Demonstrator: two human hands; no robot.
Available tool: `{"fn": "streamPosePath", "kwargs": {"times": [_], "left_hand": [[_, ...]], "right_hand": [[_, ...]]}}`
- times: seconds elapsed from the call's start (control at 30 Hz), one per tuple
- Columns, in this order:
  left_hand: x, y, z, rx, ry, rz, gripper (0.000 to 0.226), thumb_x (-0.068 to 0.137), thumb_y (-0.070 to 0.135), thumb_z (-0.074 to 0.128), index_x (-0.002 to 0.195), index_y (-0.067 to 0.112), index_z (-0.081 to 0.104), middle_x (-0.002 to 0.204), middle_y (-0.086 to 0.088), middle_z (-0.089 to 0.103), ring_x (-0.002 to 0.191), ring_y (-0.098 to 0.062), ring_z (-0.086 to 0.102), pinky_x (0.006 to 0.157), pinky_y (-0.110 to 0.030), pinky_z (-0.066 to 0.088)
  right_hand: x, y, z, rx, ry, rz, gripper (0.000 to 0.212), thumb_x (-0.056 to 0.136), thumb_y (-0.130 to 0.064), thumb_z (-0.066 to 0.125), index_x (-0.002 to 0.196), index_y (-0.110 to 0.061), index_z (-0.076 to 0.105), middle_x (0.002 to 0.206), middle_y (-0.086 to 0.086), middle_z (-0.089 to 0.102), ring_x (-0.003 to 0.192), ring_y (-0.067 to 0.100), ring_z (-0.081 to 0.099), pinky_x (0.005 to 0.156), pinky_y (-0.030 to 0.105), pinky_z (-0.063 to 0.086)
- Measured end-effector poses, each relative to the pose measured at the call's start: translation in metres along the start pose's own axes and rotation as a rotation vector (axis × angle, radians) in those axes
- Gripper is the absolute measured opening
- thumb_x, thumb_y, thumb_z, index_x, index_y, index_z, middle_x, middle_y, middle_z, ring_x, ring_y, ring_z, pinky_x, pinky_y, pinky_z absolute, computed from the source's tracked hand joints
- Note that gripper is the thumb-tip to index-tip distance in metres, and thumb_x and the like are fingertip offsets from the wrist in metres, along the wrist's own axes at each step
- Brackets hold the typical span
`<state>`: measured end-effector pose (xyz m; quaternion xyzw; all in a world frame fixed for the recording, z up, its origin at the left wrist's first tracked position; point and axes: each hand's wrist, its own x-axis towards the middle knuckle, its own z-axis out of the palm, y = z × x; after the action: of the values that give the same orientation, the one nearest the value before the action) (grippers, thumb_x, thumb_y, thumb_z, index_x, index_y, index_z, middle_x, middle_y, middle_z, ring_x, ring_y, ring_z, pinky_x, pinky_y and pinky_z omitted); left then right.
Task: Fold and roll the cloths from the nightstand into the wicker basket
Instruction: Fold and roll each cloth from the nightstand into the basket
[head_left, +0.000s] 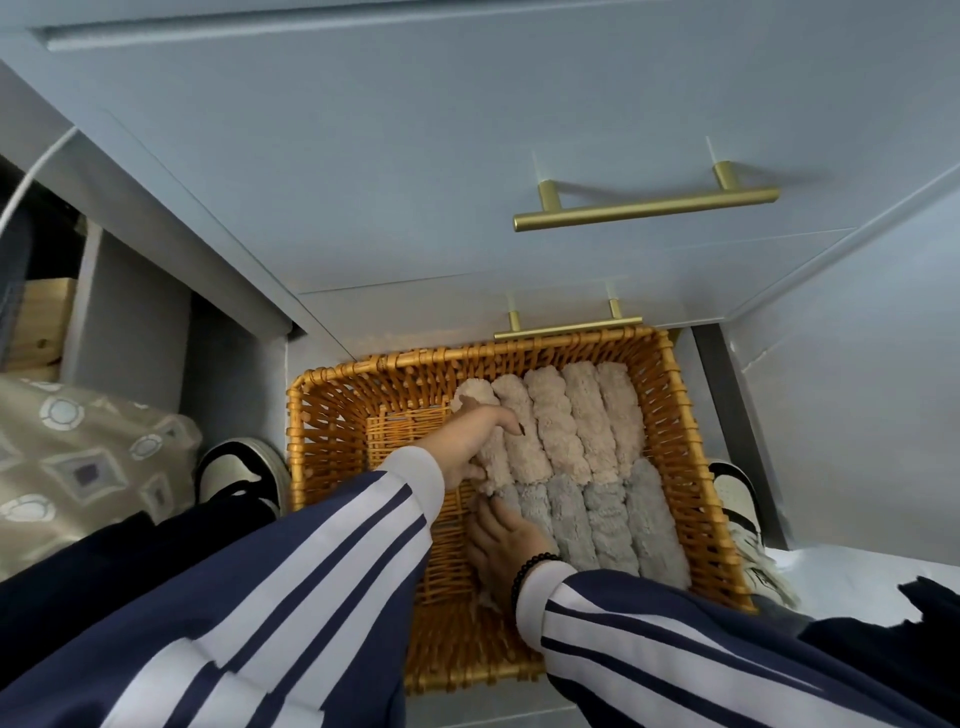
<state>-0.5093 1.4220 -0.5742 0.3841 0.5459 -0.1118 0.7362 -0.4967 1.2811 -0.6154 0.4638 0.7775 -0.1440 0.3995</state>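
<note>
Rolls fill 2 rows in the wicker basket (670, 415); your left hand (467, 441) grips the newest beige roll (485, 441) at the row's left end. Press it snug against its neighbour, while your right hand (506, 545), fingers flat and gripping nothing, steadies the grey rolls (602, 525).

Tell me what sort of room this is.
Probably a bedroom, seen from above beside a nightstand. The blue drawers with a brass handle stand over a wicker basket of rolled cloths on the floor, and patterned bedding lies at the left.
</note>
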Motion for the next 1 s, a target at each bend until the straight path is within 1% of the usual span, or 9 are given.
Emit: {"fn": "streamPosePath", "kwargs": {"times": [0.23, 0.43, 0.57, 0.63, 0.7, 0.77, 0.87, 0.93, 1.0], "left_hand": [[0.001, 0.004, -0.002, 0.021, -0.024, -0.012, 0.112, 0.043, 0.037, 0.072, 0.146, 0.034, 0.028, 0.148, -0.004, 0.037, 0.132, -0.03, 0.038, 0.099, -0.051, 0.045], [-0.004, -0.002, -0.005, 0.008, 0.061, 0.003, 0.087, 0.088, 0.024, 0.061, 0.154, 0.028, 0.004, 0.157, -0.004, 0.021, 0.142, -0.029, 0.024, 0.1, -0.048, 0.043], [-0.014, -0.002, -0.005, 0.057, 0.138, 0.013, 0.07, 0.096, 0.026, 0.052, 0.153, 0.023, 0.013, 0.152, -0.008, 0.031, 0.134, -0.031, 0.035, 0.096, -0.045, 0.044], [-0.022, 0.0, -0.002, 0.075, 0.16, 0.025, 0.059, 0.097, 0.026, 0.05, 0.15, 0.019, 0.024, 0.143, -0.01, 0.041, 0.126, -0.03, 0.043, 0.092, -0.044, 0.045], [-0.031, 0.001, 0.002, 0.091, 0.19, 0.042, 0.051, 0.096, 0.026, 0.049, 0.144, 0.014, 0.035, 0.133, -0.011, 0.05, 0.116, -0.029, 0.049, 0.09, -0.043, 0.048], [-0.042, 0.005, 0.007, 0.106, 0.223, 0.063, 0.045, 0.096, 0.025, 0.049, 0.138, 0.01, 0.041, 0.126, -0.015, 0.054, 0.11, -0.03, 0.053, 0.093, -0.043, 0.049], [-0.061, 0.012, 0.013, 0.157, 0.221, 0.108, 0.032, 0.097, 0.02, 0.047, 0.125, 0.005, 0.049, 0.118, -0.018, 0.058, 0.109, -0.032, 0.055, 0.1, -0.045, 0.047], [-0.076, 0.016, 0.015, 0.163, 0.199, 0.132, 0.013, 0.098, 0.017, 0.045, 0.106, 0.011, 0.053, 0.104, -0.014, 0.057, 0.103, -0.029, 0.055, 0.099, -0.043, 0.046], [-0.095, 0.021, 0.017, 0.171, 0.176, 0.146, 0.01, 0.096, 0.019, 0.047, 0.098, 0.013, 0.055, 0.108, -0.014, 0.058, 0.107, -0.03, 0.056, 0.101, -0.044, 0.046]], "right_hand": [[0.01, -0.007, -0.014, 0.006, -0.014, 0.052, 0.057, 0.102, -0.034, 0.034, 0.151, -0.011, 0.019, 0.157, 0.013, 0.016, 0.144, 0.038, 0.01, 0.115, 0.053, 0.006], [-0.004, 0.0, -0.016, 0.171, 0.093, 0.03, 0.056, 0.1, -0.034, 0.036, 0.149, -0.01, 0.024, 0.157, 0.015, 0.018, 0.145, 0.037, 0.007, 0.118, 0.049, 0.0], [-0.025, 0.009, -0.015, 0.398, 0.285, -0.023, 0.057, 0.091, -0.028, 0.056, 0.141, -0.007, 0.039, 0.15, 0.02, 0.03, 0.144, 0.037, 0.014, 0.118, 0.048, 0.002], [-0.035, 0.019, -0.017, 0.523, 0.382, -0.017, 0.063, 0.078, -0.029, 0.071, 0.132, -0.004, 0.049, 0.141, 0.021, 0.042, 0.137, 0.036, 0.029, 0.116, 0.048, 0.023], [-0.043, 0.028, -0.016, 0.677, 0.517, 0.07, 0.055, 0.06, -0.022, 0.081, 0.109, -0.003, 0.065, 0.114, 0.017, 0.061, 0.111, 0.035, 0.056, 0.088, 0.046, 0.053], [-0.051, 0.039, -0.019, 0.847, 0.56, 0.159, 0.041, 0.067, -0.01, 0.073, 0.107, -0.002, 0.066, 0.108, 0.016, 0.062, 0.102, 0.036, 0.059, 0.076, 0.044, 0.055], [-0.069, 0.059, -0.025, 0.985, 0.483, 0.344, 0.037, 0.086, -0.011, 0.051, 0.122, -0.009, 0.056, 0.128, 0.01, 0.048, 0.121, 0.031, 0.044, 0.095, 0.042, 0.044], [-0.082, 0.072, -0.028, 1.071, 0.42, 0.45, 0.035, 0.09, -0.013, 0.048, 0.124, -0.012, 0.055, 0.133, 0.006, 0.044, 0.126, 0.027, 0.04, 0.098, 0.038, 0.043], [-0.099, 0.08, -0.032, 1.12, 0.393, 0.505, 0.033, 0.091, -0.015, 0.047, 0.123, -0.015, 0.055, 0.132, 0.004, 0.043, 0.124, 0.025, 0.043, 0.098, 0.037, 0.043]]}}
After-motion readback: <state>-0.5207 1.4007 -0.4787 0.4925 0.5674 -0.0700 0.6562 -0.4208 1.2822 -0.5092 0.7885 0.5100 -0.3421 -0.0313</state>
